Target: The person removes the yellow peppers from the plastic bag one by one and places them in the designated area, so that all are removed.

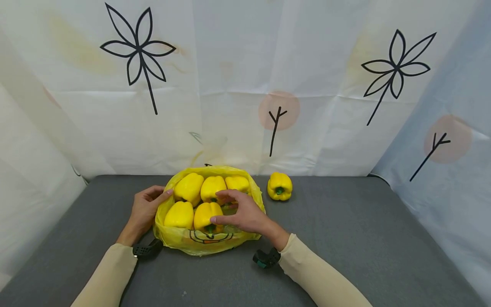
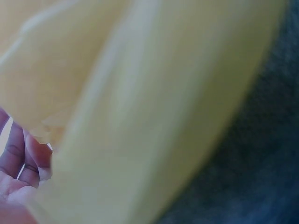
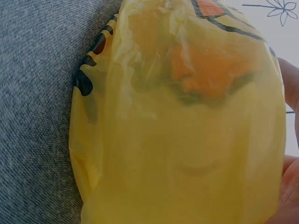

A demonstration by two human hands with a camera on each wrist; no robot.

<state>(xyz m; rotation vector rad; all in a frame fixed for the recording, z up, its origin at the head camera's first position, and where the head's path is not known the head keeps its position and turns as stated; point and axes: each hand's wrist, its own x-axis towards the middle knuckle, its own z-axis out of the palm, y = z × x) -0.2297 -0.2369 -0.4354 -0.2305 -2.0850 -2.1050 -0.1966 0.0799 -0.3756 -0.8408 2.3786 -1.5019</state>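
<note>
A yellow plastic bag stands on the table with its mouth spread wide, holding several yellow bell peppers. At the bag's left rim my left hand pinches the plastic; in the left wrist view the bag covers most of that hand. Over the right part of the mouth, my right hand reaches in with thumb and fingers apart, the thumb over the front pepper. Whether it touches that pepper cannot be told. In the right wrist view, the bag hides much of this hand.
One yellow bell pepper lies outside the bag, to its right near the table's back edge. The dark grey table is bordered by white cloth walls with leaf and tree drawings. Each wrist wears a black strap.
</note>
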